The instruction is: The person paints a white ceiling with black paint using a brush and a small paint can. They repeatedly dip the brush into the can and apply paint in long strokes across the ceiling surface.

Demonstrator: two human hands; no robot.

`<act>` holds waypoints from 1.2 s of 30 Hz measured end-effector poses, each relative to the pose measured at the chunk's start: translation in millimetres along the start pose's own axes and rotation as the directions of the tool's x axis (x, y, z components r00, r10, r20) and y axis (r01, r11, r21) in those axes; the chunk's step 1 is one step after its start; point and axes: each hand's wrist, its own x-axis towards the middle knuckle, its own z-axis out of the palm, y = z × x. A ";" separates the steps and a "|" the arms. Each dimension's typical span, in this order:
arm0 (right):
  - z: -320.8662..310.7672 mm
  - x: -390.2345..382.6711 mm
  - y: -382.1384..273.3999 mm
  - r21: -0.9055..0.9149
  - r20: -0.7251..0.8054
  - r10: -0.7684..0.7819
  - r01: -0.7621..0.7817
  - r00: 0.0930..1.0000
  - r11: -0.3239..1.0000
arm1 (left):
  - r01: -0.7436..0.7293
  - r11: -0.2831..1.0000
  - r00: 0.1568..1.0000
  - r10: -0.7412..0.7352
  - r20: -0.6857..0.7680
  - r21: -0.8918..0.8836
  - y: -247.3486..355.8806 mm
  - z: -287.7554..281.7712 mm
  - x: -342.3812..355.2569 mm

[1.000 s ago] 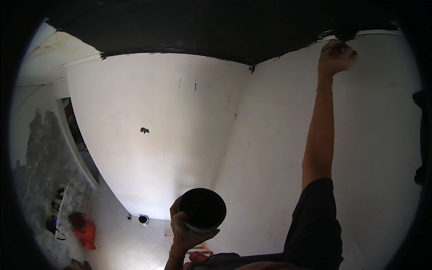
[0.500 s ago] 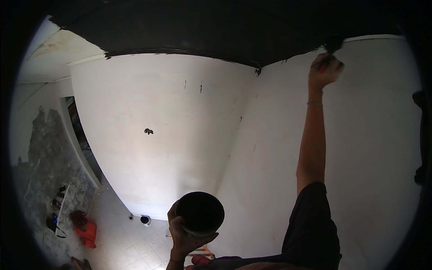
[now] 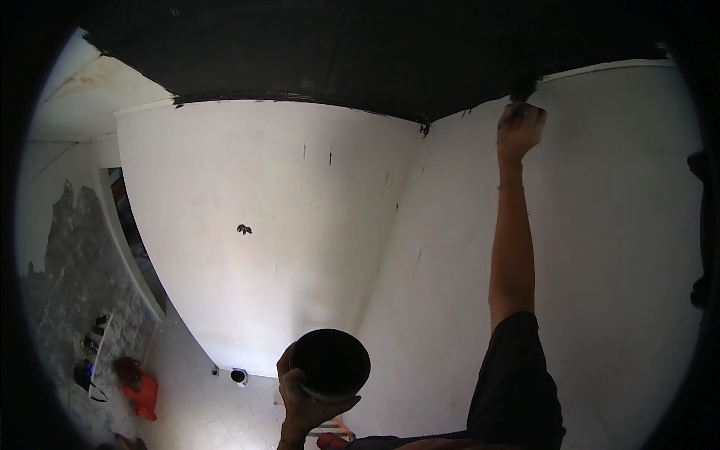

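My right hand (image 3: 520, 133) is raised high at the right, closed round the handle of a paintbrush. The dark bristles of the paintbrush (image 3: 523, 91) meet the seam where the black ceiling (image 3: 300, 52) joins the white right wall (image 3: 600, 195). A pale strip of trim runs on to the right of the brush. Low in the middle, my left hand (image 3: 301, 401) wraps round a paint pot (image 3: 330, 365) with a dark inside, held away from the wall. How much paint is in the pot is too dark to tell.
A person in orange (image 3: 141, 390) is on the floor at lower left, by a shelf (image 3: 103, 356) with dark items. A small paint can (image 3: 238, 376) stands at the foot of the white wall (image 3: 202, 262). Part of a ladder (image 3: 330, 429) shows below me.
My right hand and the brush have moved left along the ceiling seam. The pot in my left hand sits slightly lower in view, as the whole view has shifted a little.
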 end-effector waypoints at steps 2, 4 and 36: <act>-8.9 22.3 1.6 -0.058 -0.162 -0.074 0.065 0.984 0.996 | -0.001 1.000 1.000 0.001 0.004 0.008 0.3 -0.3 -0.2; -16.1 48.7 6.3 -0.088 -0.257 -0.117 0.097 0.959 0.991 | -0.013 1.000 1.000 0.013 -0.019 -0.023 -0.5 1.2 -0.3; -129.5 237.9 21.9 -0.347 -0.438 -0.375 0.232 0.817 0.909 | 0.008 0.996 1.000 -0.009 -0.011 -0.088 0.2 -6.6 12.4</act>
